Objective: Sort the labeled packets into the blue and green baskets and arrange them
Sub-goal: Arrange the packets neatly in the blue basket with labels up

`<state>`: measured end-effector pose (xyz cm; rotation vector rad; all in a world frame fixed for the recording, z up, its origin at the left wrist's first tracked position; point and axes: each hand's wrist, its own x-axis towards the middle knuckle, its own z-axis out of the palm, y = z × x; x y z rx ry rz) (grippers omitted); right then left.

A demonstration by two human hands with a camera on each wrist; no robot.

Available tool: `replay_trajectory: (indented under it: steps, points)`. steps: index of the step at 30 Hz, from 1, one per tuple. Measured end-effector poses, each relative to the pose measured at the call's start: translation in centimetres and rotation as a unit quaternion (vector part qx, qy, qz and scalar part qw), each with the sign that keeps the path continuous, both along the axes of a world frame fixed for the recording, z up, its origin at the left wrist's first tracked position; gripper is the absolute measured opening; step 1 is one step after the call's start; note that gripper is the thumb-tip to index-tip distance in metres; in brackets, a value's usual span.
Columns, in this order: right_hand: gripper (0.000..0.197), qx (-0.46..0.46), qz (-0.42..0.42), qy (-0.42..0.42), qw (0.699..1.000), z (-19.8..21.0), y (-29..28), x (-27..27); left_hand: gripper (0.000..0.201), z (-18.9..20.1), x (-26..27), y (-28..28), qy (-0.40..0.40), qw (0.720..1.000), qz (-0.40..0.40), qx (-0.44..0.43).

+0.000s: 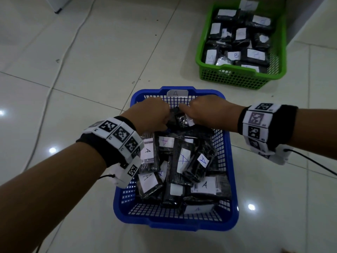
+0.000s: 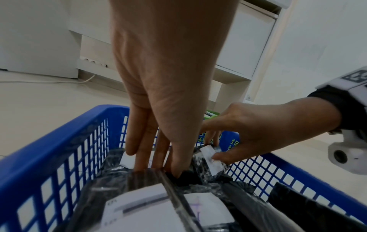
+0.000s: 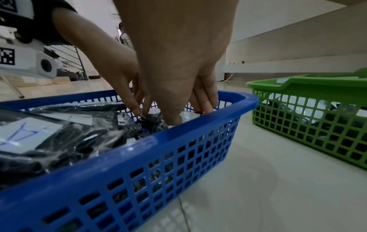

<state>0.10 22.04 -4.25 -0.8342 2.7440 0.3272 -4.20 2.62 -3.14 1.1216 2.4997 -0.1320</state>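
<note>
The blue basket (image 1: pixel 232 170) sits on the floor in front of me, filled with several black packets (image 1: pixel 184 161) with white "A" labels. At its far end both hands meet on one black packet (image 1: pixel 180 119) with a white label. My left hand (image 1: pixel 164 117) points its fingers (image 2: pixel 158 157) down and pinches the packet's left end. My right hand (image 1: pixel 193 117) pinches the right end at the label (image 2: pixel 210 158) between thumb and fingers. The green basket (image 1: pixel 237 69) stands at the far right, full of "B"-labelled packets (image 1: pixel 255 54).
A white cable (image 1: pixel 60 70) runs across the tiled floor on the left. A black cord (image 1: pixel 313 161) trails from my right wristband. White cabinets (image 2: pixel 244 39) stand beyond the baskets. A strip of bare floor separates the blue basket (image 3: pixel 178 141) from the green basket (image 3: pixel 298 87).
</note>
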Motion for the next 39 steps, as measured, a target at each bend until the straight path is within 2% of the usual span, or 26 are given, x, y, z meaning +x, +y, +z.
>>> replay_trajectory:
  steps: [4, 9, 12, 14, 19, 25, 28, 32, 36, 39]
  points:
    - [0.055, 0.026, 0.007, -0.011, 1.0, -0.6, 0.4, 0.4, 0.011, -0.2, -0.2, -0.1, -0.039, 0.999, 0.013, -0.015]
    - [0.07, 0.028, 0.026, 0.033, 0.999, -2.4, 0.2, 0.8, 0.019, 0.1, 0.2, 0.1, 0.026, 0.999, -0.022, -0.036]
    - [0.063, 0.043, 0.074, 0.073, 0.994, -2.9, 0.6, 1.1, 0.034, 0.5, 0.2, 0.4, 0.058, 0.997, -0.034, -0.037]
    - [0.057, 0.039, 0.091, 0.066, 0.993, -3.0, 0.6, 1.0, 0.036, 0.6, 0.1, 0.9, 0.065, 0.996, -0.04, -0.035]
    - [0.052, 0.023, 0.11, 0.054, 0.992, -2.9, 0.0, 1.0, 0.033, 0.3, 0.2, 1.9, 0.049, 0.998, -0.034, -0.037]
    - [0.043, -0.003, 0.101, 0.107, 0.989, -3.0, 0.5, 0.9, 0.016, -0.2, -0.8, 2.2, 0.084, 0.996, -0.002, -0.017]
    - [0.051, -0.009, 0.065, 0.121, 0.99, -2.9, 0.3, 0.5, 0.008, -0.4, -1.6, 1.3, 0.088, 0.996, 0.016, -0.016]
    - [0.064, -0.055, -0.036, 0.065, 0.996, -2.1, -0.6, -0.3, 0.025, -0.8, -2.2, 0.0, 0.063, 0.996, 0.061, -0.011]
    - [0.04, -0.076, -0.088, -0.022, 0.993, -1.8, -0.1, -1.1, 0.029, -0.2, -2.5, -1.1, 0.056, 0.991, 0.116, 0.025]
    - [0.016, -0.12, -0.096, -0.033, 0.988, -1.5, 0.3, -1.0, 0.028, 0.7, -2.1, -1.5, 0.082, 0.989, 0.115, 0.046]
